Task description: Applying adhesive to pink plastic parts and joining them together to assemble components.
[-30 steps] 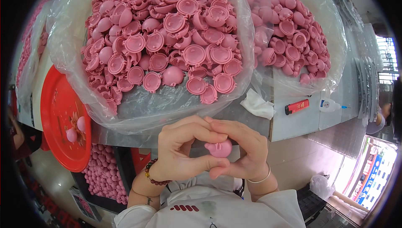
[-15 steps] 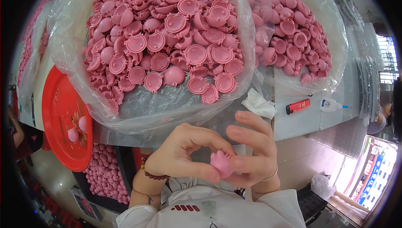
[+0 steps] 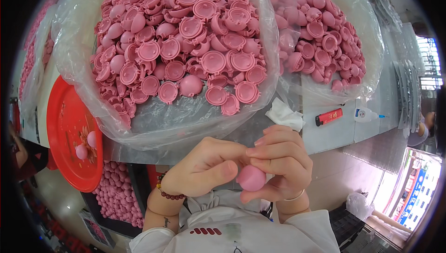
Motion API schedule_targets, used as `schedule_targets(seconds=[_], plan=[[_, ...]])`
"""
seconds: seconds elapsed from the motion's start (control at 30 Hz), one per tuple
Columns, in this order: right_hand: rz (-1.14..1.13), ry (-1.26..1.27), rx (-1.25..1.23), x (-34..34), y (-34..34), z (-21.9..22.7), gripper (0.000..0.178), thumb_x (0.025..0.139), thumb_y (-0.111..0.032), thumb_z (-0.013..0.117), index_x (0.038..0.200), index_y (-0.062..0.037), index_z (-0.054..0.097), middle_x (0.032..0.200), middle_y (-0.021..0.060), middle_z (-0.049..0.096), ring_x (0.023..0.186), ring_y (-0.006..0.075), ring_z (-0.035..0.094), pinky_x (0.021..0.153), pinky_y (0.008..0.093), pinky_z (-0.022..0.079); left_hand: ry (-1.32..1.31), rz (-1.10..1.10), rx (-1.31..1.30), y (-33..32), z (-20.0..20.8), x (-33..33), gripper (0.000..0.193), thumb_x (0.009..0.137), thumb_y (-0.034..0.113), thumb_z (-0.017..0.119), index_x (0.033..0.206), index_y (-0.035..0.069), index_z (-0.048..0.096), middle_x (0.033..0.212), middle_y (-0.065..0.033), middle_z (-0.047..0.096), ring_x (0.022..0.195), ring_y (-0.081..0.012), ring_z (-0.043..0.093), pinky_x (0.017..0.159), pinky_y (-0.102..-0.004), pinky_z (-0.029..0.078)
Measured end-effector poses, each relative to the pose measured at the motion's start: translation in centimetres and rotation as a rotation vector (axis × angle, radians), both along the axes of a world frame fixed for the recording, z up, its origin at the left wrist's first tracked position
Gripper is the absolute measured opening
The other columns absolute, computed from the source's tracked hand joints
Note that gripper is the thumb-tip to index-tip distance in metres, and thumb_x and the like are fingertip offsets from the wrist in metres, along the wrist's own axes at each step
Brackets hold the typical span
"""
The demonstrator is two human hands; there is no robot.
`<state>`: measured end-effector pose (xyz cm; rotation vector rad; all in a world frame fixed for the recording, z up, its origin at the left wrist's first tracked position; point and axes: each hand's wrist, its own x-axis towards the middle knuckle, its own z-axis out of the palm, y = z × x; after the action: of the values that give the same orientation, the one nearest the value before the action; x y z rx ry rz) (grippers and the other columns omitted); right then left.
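In front of my chest, a small smooth pink plastic ball (image 3: pixel 252 178) sits between my two hands. My right hand (image 3: pixel 284 162) grips it, thumb below and curled fingers above. My left hand (image 3: pixel 197 169) is curled against its left side, the thumb tip close to the ball and the other fingertips hidden behind it and the right fingers. Beyond the hands, an open clear plastic bag (image 3: pixel 134 140) holds a heap of pink half-shells (image 3: pixel 190 27), many with small tabs on their rims.
A second clear bag (image 3: pixel 374 62) of pink shells (image 3: pixel 323 43) lies at the right. Near it are a crumpled white tissue (image 3: pixel 284 115), a red lighter (image 3: pixel 329 117) and a small blue-tipped bottle (image 3: pixel 367 115). Left stand a red plate (image 3: pixel 62 127) with two pink balls and a dark crate (image 3: pixel 141 178) of pink pieces.
The pink ball has turned, so its tabbed side no longer shows and a smooth side faces up. My right fingers have curled down over it from a raised, spread pose.
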<state>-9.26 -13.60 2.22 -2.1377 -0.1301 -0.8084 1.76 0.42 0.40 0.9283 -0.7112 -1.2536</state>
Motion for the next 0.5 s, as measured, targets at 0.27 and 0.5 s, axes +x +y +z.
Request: schedule_targets(seconds=[0.27,0.5], plan=[[-0.351,-0.197,-0.142,-2.6,-2.0,0.8,0.045,0.073,-0.04,0.064,0.097,-0.0023,0.056,0.108,0.0123,0.051,0.096,0.0277,0.051,0.075,0.0398,0.045,0.093,0.258,-0.084,3.4,0.3,-0.5,0.053,0.057,0.005,0.08,0.1,-0.002,0.051,0.082,-0.0096,0.06,0.082,-0.0163,0.058,0.075,-0.0278,0.045],[-1.322,-0.147,-0.145,-11.5,-13.9,-1.6,0.049,0.08,-0.02,0.061,0.118,0.0024,0.04,0.116,0.0149,0.045,0.103,0.0209,0.046,0.081,0.0315,0.042,-1.226,1.223,0.777,12.0,3.7,4.6,0.031,0.077,0.013,0.062,0.102,-0.002,0.052,0.094,-0.0119,0.06,0.084,-0.0195,0.057,0.081,-0.0321,0.042]])
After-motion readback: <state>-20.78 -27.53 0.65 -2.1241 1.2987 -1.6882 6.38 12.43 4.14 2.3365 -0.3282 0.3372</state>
